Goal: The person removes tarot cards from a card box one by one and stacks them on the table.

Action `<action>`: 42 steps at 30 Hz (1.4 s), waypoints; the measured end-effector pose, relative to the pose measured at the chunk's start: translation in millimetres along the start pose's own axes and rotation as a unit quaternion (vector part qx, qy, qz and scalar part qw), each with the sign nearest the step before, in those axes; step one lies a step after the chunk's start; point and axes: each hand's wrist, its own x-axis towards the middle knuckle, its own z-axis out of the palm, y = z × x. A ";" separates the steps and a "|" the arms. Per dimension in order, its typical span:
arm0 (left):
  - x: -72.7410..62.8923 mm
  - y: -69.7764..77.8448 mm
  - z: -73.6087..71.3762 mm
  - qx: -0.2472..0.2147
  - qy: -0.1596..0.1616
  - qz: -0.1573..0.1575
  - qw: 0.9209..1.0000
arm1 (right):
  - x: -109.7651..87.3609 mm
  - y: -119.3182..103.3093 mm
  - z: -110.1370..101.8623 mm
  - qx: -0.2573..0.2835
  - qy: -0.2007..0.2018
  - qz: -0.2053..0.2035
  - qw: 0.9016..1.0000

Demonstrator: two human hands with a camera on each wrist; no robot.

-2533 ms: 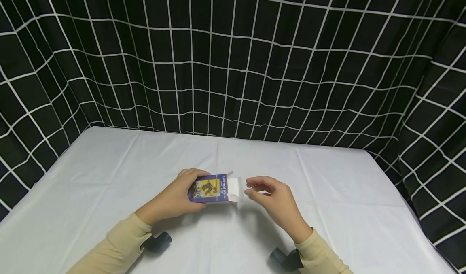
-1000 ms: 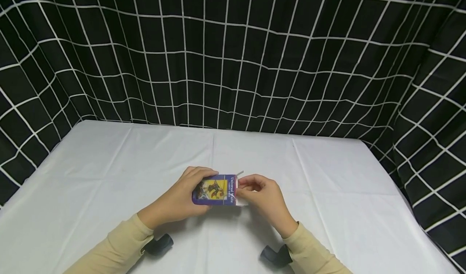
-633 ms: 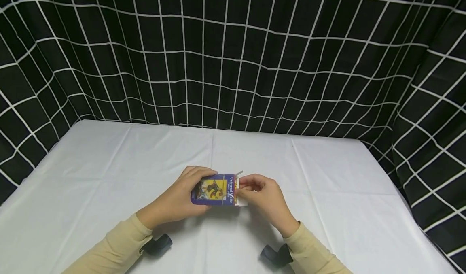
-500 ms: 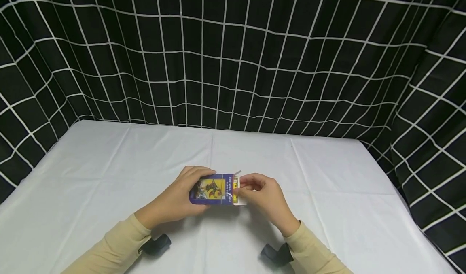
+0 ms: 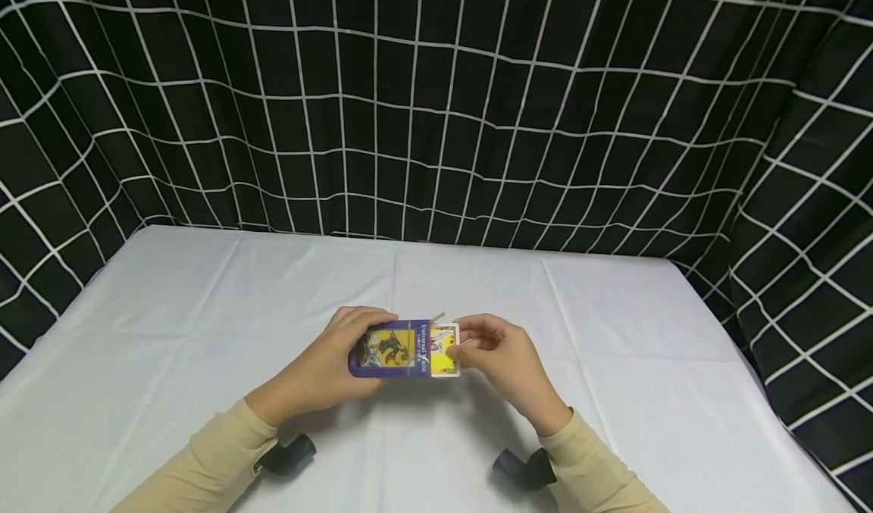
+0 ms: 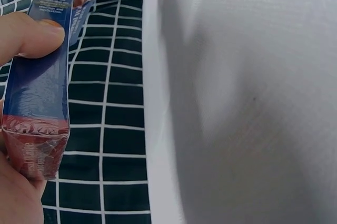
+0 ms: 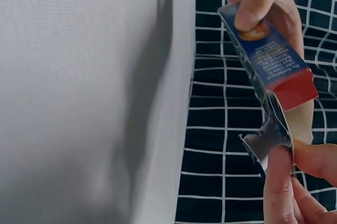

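Observation:
My left hand (image 5: 320,369) grips a blue tarot card box (image 5: 392,348) by its left end, with the box's open end facing right. Out of that end stick yellow-faced tarot cards (image 5: 439,363) with a white border. My right hand (image 5: 511,358) pinches them at their outer edge between thumb and fingers. In the left wrist view the thumb lies along the side of the box (image 6: 39,87), whose near end looks red under clear wrap. An open flap (image 7: 258,142) hangs beside the right fingers in the right wrist view. Most of the deck is hidden inside the box.
A white cloth covers the table (image 5: 204,301) beneath both hands. Black curtains (image 5: 436,119) with a white grid stand behind it and at both sides. Dark devices (image 5: 289,455) are worn at both wrists, below beige sleeves (image 5: 211,452).
My right hand has come from beside the box to its open end and taken hold of the cards. The cards have slid partway out to the right. My left hand keeps its grip.

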 end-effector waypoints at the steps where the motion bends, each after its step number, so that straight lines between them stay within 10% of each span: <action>1: 0.2 -0.5 0.0 0.001 0.000 0.001 1.000 | 0.2 0.1 -0.7 0.004 -0.002 0.000 1.000; 42: -0.8 -4.6 -4.1 0.005 0.000 -0.008 1.000 | 11.7 1.5 -41.8 -0.015 -0.022 -0.022 0.999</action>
